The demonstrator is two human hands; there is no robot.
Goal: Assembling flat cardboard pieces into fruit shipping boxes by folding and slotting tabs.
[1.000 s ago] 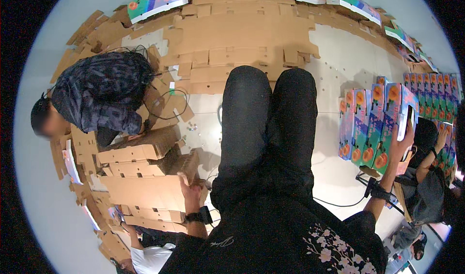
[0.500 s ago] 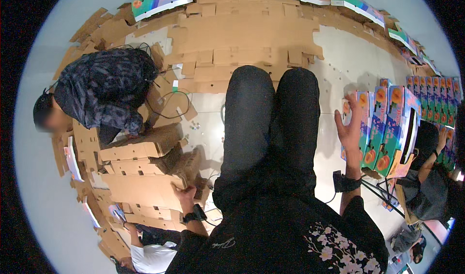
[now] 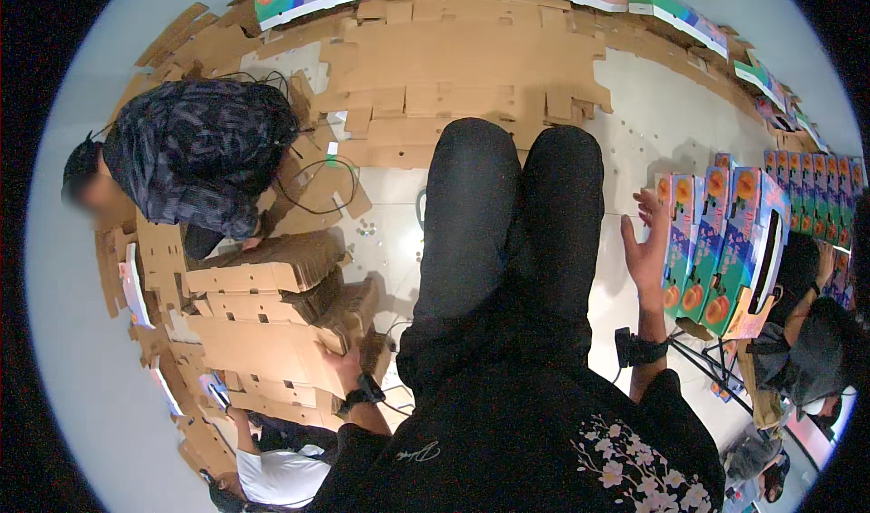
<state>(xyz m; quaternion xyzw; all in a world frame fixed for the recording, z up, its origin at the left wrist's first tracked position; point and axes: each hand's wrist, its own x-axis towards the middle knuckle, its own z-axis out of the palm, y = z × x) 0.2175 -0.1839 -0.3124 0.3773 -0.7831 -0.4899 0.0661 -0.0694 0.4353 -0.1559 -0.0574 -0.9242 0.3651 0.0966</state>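
My left hand (image 3: 344, 369) is at the near right corner of a stack of flattened brown cardboard boxes (image 3: 263, 348). Its fingers close over the edge of the sheets, though their tips are partly hidden. On the other side, my right hand (image 3: 646, 252) is raised, thumb and fingers apart, holding nothing. It is beside a row of upright printed cartons (image 3: 711, 250), coloured green, blue and purple with orange fruit pictures. Whether its fingertips touch the nearest carton I cannot tell. Both wrists wear black bands.
A crouching person in dark patterned clothes (image 3: 199, 150) reaches toward the stack's far end. Another in white (image 3: 285, 477) is at lower left. More cartons (image 3: 816, 196) and a dark-clothed person (image 3: 802, 332) are at right. Cardboard (image 3: 453, 51) covers the floor ahead; a black cable (image 3: 317, 212) loops there.
The view has shifted slightly. My right hand's fingers have come down a little and bent more beside the cartons. My left hand stays at the cardboard stack.
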